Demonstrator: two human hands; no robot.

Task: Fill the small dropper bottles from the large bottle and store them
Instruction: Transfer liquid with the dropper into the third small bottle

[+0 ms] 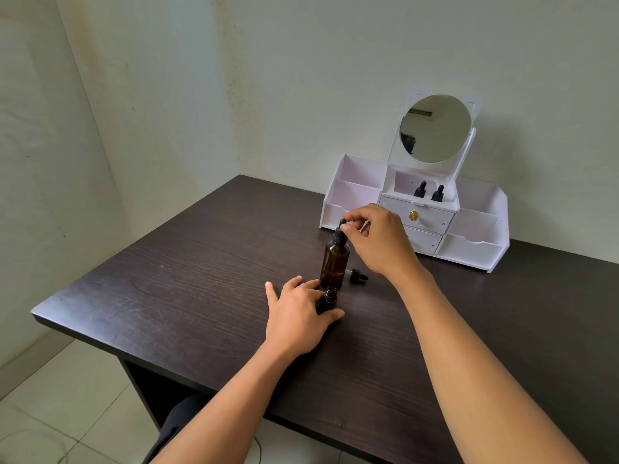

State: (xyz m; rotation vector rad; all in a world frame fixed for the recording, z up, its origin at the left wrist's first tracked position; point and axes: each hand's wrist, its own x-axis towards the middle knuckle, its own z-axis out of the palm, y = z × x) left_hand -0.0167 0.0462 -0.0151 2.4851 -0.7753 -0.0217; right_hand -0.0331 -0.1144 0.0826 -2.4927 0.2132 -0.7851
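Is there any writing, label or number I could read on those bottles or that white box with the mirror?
None. The large bottle, the small bottle and the two stored droppers show no label. The organizer bears only a gold knob, no text.

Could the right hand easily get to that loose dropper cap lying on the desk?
Probably yes: the loose dropper cap lies uncovered just below the right hand, though that hand now pinches the large bottle's dropper.

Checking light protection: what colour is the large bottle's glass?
Amber brown, with a black dropper top; the head view shows the large bottle clearly.
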